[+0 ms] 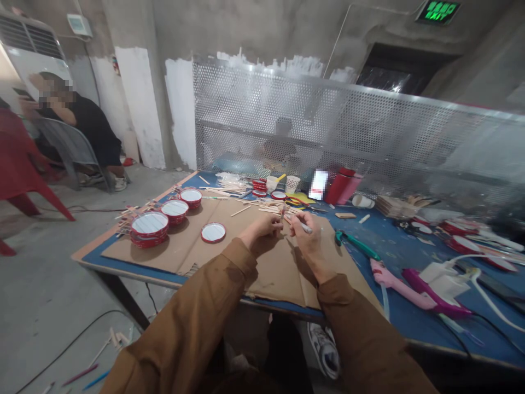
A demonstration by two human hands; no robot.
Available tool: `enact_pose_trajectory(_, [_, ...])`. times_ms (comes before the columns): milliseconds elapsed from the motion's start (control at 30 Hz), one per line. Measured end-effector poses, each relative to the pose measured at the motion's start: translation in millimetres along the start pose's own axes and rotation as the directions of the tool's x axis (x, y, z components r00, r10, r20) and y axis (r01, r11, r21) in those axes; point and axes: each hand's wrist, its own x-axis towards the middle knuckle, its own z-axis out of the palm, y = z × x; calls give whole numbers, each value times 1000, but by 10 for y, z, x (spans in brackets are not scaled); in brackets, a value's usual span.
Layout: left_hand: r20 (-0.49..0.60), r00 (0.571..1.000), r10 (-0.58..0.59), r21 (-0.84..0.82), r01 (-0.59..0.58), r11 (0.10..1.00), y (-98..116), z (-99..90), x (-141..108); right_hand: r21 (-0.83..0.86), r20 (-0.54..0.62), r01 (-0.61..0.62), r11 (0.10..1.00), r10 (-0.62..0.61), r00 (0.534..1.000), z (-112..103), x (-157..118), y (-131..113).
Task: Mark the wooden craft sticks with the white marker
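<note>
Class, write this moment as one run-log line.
left hand: holds thin stick | right hand: holds pen-like tool | cardboard: red-rimmed disc lying flat

Materials and surface finishes at a workbench.
Matt brown cardboard covers part of a scuffed blue tabletop; thin sticks are bare, matt wood; round red-rimmed discs have smooth, glossy white faces; the perforated panel is metal with a dull sheen; sleeves are matt, creased cloth; the red chair is smooth plastic; the wall is rough and matt.
</note>
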Motion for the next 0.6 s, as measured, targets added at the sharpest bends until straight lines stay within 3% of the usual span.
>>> enact_pose_trajectory(133, [-5, 1000, 21, -68, -21, 997, -60, 18, 17, -11, 34, 14, 1000, -14, 999, 4, -11, -9])
enact_pose_trajectory(600, [30, 1000, 8, 56, -9, 998, -41, -65, 89, -21, 61, 15, 1000, -13, 998, 1, -16, -21])
